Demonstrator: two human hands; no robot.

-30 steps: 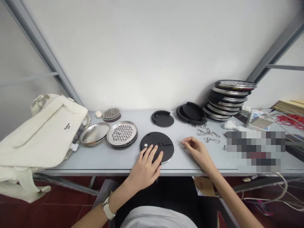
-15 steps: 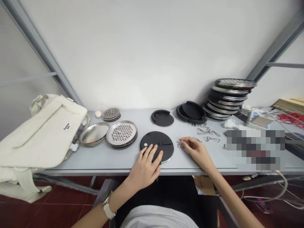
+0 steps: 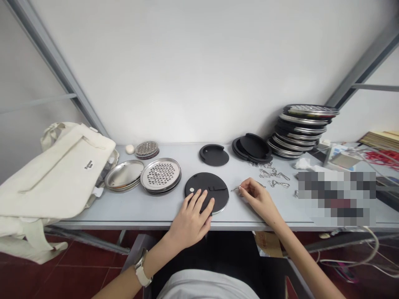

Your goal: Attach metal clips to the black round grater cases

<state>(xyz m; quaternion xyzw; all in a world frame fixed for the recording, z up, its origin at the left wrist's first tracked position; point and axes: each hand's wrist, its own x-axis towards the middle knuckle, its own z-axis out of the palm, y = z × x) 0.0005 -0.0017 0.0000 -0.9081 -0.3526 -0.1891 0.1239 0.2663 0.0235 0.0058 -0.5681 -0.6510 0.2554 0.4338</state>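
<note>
I see my left hand (image 3: 192, 218) lying flat with fingers spread on the black round lid (image 3: 206, 192) near the desk's (image 3: 124, 207) front edge, while my right hand (image 3: 257, 198), pinching a small metal clip (image 3: 236, 189), has turned it toward the lid, ready to join them, with more clips (image 3: 274, 176) behind.

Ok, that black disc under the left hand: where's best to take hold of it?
Take the black disc by its near rim, from the person's side of the table. It lies flat, so only the thin edge gives a grip; that edge sits close to the table front, and the left hand already rests fingers there. The right hand pinches a small wire clip beside it.
</note>
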